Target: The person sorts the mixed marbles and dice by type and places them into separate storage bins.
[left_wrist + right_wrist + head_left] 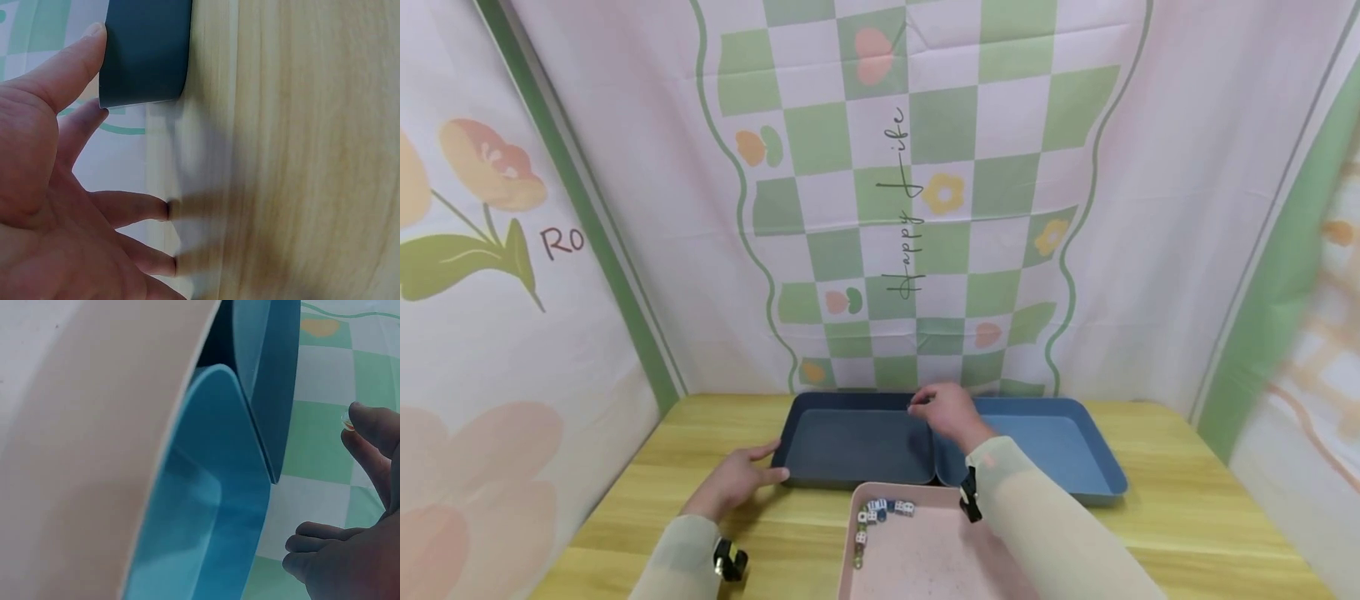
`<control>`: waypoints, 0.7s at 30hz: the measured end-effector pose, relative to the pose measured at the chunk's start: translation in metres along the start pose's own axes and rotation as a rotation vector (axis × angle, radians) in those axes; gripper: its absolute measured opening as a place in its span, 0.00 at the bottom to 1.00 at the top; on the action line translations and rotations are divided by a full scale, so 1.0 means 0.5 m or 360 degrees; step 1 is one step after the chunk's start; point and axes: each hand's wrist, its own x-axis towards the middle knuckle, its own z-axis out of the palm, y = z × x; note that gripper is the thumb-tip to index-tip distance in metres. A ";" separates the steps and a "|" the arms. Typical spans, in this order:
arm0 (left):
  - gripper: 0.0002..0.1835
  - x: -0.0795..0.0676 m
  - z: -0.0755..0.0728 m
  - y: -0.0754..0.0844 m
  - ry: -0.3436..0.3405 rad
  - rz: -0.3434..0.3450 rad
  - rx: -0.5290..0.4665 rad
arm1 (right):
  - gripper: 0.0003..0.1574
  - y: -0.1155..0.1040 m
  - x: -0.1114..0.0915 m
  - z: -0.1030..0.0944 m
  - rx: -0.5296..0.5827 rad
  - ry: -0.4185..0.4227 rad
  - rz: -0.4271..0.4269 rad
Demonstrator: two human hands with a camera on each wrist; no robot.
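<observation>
My right hand (951,412) is over the adjoining sides of the dark navy tray (853,446) and the blue tray (1052,446). In the right wrist view, its thumb and index finger pinch a small clear glass marble (348,422) with orange inside. The other fingers of that hand curve loosely. My left hand (736,482) is at the navy tray's left side, thumb near the front corner. Seen from the left wrist, its fingers are spread, with thumb and index fingertips at the tray's edge and other fingertips close to the wooden table (300,156).
Nearer to me, a pink tray (925,554) stands in front of the two others. Several white dice (880,506) and small marbles (858,561) lie along its back left corner. A patterned cloth (917,192) hangs behind the table.
</observation>
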 end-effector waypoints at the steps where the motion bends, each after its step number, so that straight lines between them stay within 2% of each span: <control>1: 0.40 0.001 0.000 0.000 0.0000 -0.0001 0.0001 | 0.11 0.002 0.001 0.001 -0.0003 -0.0002 0.0001; 12: 0.38 0.005 -0.001 0.004 -0.0011 0.0008 0.0015 | 0.12 0.006 0.011 0.008 0.0014 0.0009 0.0018; 21: 0.38 -0.002 -0.005 0.006 -0.0012 0.0002 0.0001 | 0.26 0.003 0.012 0.007 0.0035 -0.0005 0.0045</control>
